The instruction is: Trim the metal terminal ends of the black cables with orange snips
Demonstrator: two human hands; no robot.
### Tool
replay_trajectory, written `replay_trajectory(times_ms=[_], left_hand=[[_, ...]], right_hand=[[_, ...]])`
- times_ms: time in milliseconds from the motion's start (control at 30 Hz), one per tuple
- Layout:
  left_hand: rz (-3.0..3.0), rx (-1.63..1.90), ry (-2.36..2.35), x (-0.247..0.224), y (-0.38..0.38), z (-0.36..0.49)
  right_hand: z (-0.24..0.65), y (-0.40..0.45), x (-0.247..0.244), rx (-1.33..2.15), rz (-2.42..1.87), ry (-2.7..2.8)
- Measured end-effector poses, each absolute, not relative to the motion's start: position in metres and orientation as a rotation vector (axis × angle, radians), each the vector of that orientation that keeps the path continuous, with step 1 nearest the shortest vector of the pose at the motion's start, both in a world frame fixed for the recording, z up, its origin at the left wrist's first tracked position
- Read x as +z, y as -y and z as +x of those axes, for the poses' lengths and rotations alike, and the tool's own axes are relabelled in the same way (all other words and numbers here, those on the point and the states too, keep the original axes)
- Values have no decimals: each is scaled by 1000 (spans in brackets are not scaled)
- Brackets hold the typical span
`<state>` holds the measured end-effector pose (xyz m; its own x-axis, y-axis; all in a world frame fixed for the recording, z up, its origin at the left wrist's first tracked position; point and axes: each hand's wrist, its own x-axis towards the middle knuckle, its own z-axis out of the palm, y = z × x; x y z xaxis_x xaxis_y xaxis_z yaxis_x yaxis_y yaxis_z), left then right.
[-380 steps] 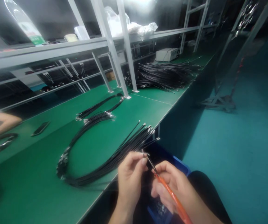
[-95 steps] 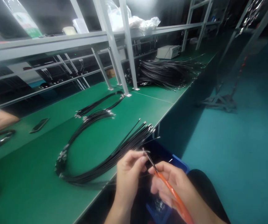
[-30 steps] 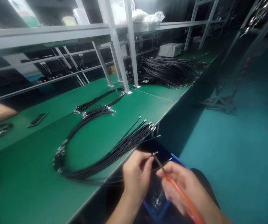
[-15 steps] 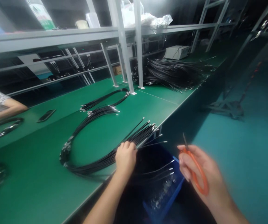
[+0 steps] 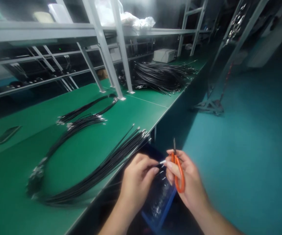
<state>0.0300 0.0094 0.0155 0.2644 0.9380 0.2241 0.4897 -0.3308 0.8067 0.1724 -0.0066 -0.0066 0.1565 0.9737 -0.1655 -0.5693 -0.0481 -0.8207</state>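
The left hand [image 5: 137, 179] pinches 1 thin black cable with a pale tip [image 5: 162, 162] between thumb and forefinger, above the bin; that small grip could let it slip if tugged. The right hand [image 5: 192, 182] curls round the orange-handled metal scissors [image 5: 180, 178], its fingertips at the tip; sharing those fingers could make its hold clumsy, and the raised blades might nick skin if the wrist turned. Beneath, the blue plastic bin [image 5: 167, 210] could catch anything dropped. Beside it, the fanned black cable bundle [image 5: 108, 164] lies along the green bench [image 5: 69, 173]; a snagging sleeve or arm could drag it off.

Orange scissors [image 5: 180, 176], green tabletop [image 5: 136, 111], blue bin [image 5: 166, 209], black cables [image 5: 111, 161]
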Motion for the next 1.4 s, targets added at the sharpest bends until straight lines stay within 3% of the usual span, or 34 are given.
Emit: replay_trajectory(times_ms=[333,667,900,1067,1400], left_hand=[[1633,920,-1332,5,-3,28],[1726,902,-1379,3,3,26],[1527,1001,-1294,-3,7,20],[1605,992,-1359,5,4,17],[1058,1049,-848,20,-7,14]], right_hand=[[155,7,0,1326,-906,544],[151,3,-1,1307,-980,580],[148,2,3,1569,-817,448],[138,4,5,1572,-809,410],[134,9,7,1617,-718,461]])
